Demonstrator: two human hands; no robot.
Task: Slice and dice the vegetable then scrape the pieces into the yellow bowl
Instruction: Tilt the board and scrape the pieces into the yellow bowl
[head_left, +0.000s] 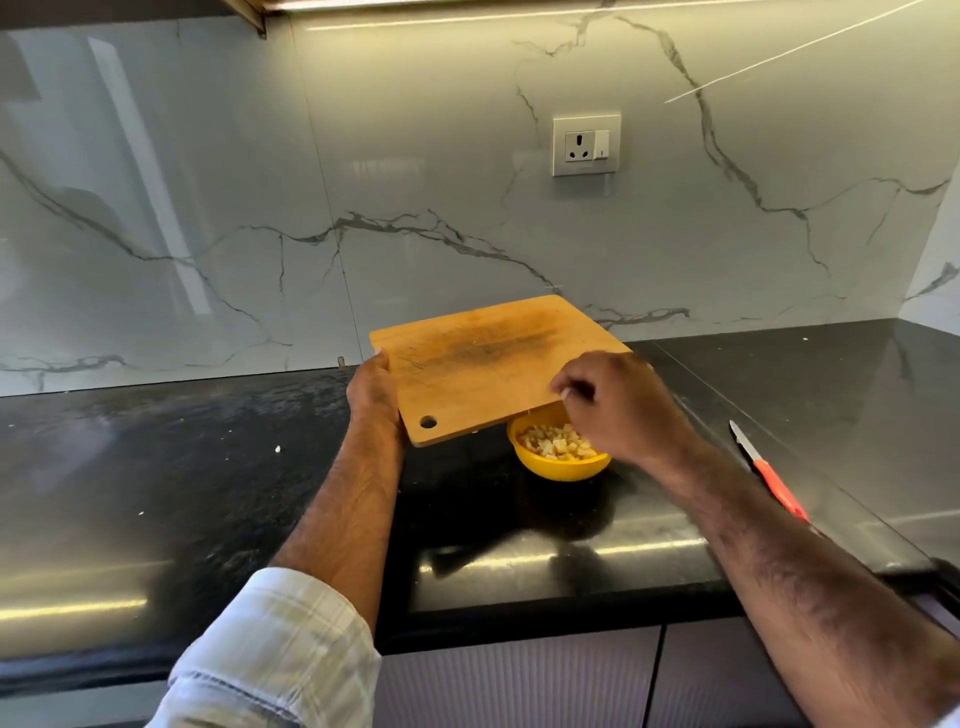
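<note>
Head view, board: your left hand (375, 391) grips the left edge of the wooden cutting board (488, 358), lifted off the surface (156, 467) and tipped toward you over the yellow bowl (563, 466).
Head view, right hand: your right hand (618, 402) sits at the board's lower right edge, fingers (563, 387) curled and brushing at it; whether they pinch a scrap is too small to tell.
Vegetable: the diced pieces (558, 444) lie in the bowl, the board face looks bare.
Knife: the red-handled knife (769, 473) lies on the surface to your right, well apart from the bowl.
Doing it well: keep the low edge above the bowl's middle and sweep the last bits downward with your fingertips.
Hard to see: the bowl's far rim is hidden under the board; small white flecks dot the surface at left.
</note>
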